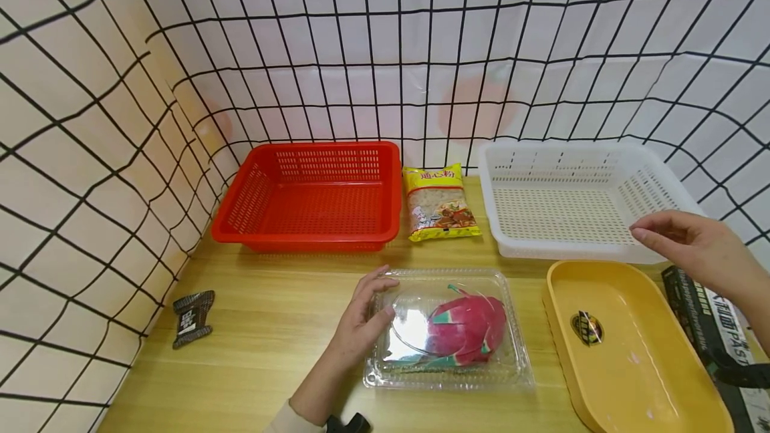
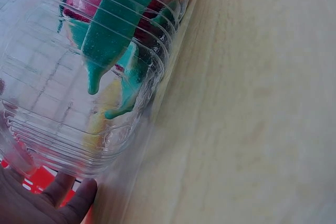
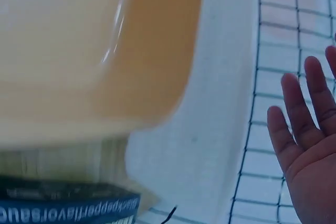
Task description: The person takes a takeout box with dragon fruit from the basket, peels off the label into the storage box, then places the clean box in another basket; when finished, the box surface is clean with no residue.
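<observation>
A clear plastic clamshell box [image 1: 448, 379] lies on the table with its lid down. Inside it is a pink dragon fruit [image 1: 466, 329] with green scales, whose scale tips show large in the left wrist view. My left hand [image 1: 361, 326] rests at the box's left side, fingers along its edge and thumb over the lid. Above the front right corner of a white basket [image 1: 553, 209], my right hand [image 1: 700, 246] hovers with nothing in it. Its fingers [image 3: 302, 111] appear spread and fairly straight in the right wrist view.
A red basket [image 1: 325, 246] stands at the back left, beside a yellow pasta bag [image 1: 442, 204]. At right are a yellow tray [image 1: 637, 353] with a dark sticker or packet [image 1: 586, 327] in it and a black pasta box [image 1: 710, 319]. A small black packet [image 1: 192, 318] lies left. Black wire mesh [image 1: 373, 59] encloses the table.
</observation>
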Available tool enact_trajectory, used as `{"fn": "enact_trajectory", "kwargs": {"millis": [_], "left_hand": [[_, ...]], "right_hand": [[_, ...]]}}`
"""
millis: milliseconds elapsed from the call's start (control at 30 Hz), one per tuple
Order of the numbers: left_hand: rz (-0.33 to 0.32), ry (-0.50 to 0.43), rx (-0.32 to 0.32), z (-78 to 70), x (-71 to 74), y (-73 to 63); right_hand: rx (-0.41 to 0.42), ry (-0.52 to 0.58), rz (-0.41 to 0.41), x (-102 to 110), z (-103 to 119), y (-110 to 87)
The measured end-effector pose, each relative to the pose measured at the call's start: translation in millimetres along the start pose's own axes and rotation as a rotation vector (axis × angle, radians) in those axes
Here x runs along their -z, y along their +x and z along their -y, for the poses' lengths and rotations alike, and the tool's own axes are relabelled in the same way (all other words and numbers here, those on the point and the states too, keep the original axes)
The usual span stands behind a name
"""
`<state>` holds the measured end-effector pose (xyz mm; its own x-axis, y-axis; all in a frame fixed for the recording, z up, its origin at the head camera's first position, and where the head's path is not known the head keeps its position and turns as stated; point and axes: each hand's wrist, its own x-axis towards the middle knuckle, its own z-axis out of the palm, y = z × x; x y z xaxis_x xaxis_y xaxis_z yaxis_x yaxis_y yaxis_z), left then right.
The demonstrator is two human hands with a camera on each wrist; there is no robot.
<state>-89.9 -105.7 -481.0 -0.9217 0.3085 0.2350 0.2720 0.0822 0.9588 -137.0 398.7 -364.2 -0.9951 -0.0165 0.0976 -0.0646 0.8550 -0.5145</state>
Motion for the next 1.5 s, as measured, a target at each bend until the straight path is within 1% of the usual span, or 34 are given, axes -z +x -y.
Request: {"fn": "enact_trajectory", "kwargs": {"millis": [67,133,200,300,500,667,800,1000,1300,1367,1400,1500], "left_hand": [[-0.002,-0.005,-0.003,0.1,0.0,0.0],[-0.003,-0.01,-0.002,0.0,0.0,0.0],[-0.002,-0.012,-0.002,0.4,0.1,-0.1],[0.001,-0.006,0.0,1.4,0.2,0.0],[-0.001,0.008,-0.005,2.2,0.4,0.4],[0.001,0.001,-0.013,1.8,0.1,0.6],[0.006,0.003,-0.012,2.5,0.5,0.3],[0.003,0.0,-0.026,1.7,0.4,0.8],[-0.026,0.007,-0.014,1.8,1.5,1.4],[-0.031,0.0,0.015,1.5,1.6,1.4],[-0.031,-0.005,0.045,1.3,1.6,1.2],[-0.011,-0.033,0.163,1.1,1.6,0.0]], "right_hand": [[0.003,-0.017,0.016,0.0,-8.1,5.6],[0.001,-0.019,0.05,-0.9,-16.8,11.1],[0.001,-0.005,0.09,-2.6,-25.7,15.5],[0.001,0.019,0.17,-6.2,-34.6,20.4],[0.005,-0.013,0.328,-14.0,-32.5,24.7],[-0.024,-0.013,0.39,-17.4,-29.9,29.5],[-0.046,-0.003,0.412,-18.4,-29.2,30.2],[-0.041,-0.007,0.419,-18.1,-28.0,31.3],[-0.044,-0.025,0.404,-16.9,-26.0,31.6],[-0.046,-0.024,0.401,-17.4,-25.9,31.6],[-0.051,-0.026,0.398,-17.8,-25.6,31.4],[-0.054,-0.029,0.391,-19.1,-26.0,30.7]]}}
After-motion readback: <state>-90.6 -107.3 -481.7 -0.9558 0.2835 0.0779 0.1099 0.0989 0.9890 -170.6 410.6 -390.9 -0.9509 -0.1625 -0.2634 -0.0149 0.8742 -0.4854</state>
